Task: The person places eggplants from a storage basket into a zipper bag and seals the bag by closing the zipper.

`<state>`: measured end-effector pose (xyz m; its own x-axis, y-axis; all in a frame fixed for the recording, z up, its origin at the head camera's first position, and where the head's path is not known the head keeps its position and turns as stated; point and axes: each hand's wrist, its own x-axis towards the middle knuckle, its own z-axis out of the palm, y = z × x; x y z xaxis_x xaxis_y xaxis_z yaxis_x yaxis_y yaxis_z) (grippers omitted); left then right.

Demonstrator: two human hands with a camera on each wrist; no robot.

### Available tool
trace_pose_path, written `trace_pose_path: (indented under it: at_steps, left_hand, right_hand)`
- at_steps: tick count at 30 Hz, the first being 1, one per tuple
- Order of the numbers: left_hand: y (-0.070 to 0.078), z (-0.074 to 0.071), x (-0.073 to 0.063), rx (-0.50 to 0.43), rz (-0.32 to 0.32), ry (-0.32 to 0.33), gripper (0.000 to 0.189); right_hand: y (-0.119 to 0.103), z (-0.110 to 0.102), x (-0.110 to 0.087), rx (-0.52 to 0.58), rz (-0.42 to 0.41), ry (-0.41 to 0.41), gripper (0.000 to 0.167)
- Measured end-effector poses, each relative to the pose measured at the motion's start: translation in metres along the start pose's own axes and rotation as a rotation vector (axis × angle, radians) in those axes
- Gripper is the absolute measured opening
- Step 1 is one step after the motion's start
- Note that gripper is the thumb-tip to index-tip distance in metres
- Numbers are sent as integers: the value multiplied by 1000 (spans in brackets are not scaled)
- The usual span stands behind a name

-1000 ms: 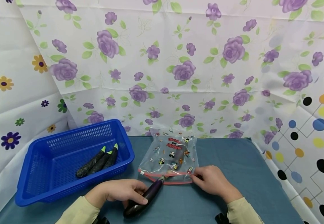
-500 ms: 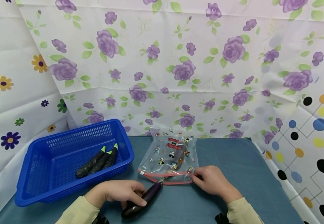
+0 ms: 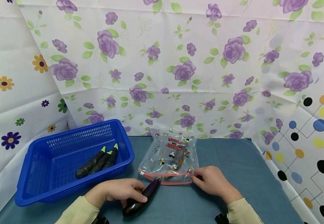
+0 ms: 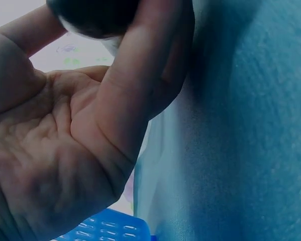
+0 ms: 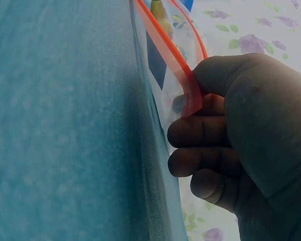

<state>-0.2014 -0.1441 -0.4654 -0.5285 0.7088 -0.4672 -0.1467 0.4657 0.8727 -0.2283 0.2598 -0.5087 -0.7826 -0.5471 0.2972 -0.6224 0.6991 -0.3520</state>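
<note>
At the bag's nine o'clock sits a blue basket [image 3: 53, 162], three dark green-tipped vegetables [image 3: 100, 162] lying toward its three o'clock side. The left hand [image 3: 122, 190], at eight, grips an eggplant [image 3: 153, 188] whose stem end points between one and two, at the red-edged mouth of the clear printed bag [image 3: 166, 155]. At four, the right hand [image 3: 214, 182] pinches that edge.

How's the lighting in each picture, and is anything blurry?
Head view: bright and fairly even, with a sheen on the eggplant; left wrist view: the left hand looks dim, and the tablecloth soft and blurry; right wrist view: the right hand is mostly dark against the bright floral backdrop, with a shadow band on the tablecloth.
</note>
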Motion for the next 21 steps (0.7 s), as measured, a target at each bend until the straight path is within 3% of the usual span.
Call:
trace_pose_path:
  at_steps: [6,13,21]
  left_hand:
    - [-1,2,2,-47,-11,35,27]
    - [-2,4,2,-198,1,-11,44]
    - [-3,5,3,-197,-15,-2,49]
  right_hand:
    - [-1,0,0,-15,-1,2,33]
    - [-1,1,0,-15,-3,4,35]
    - [-1,0,1,-11,5,-5,31]
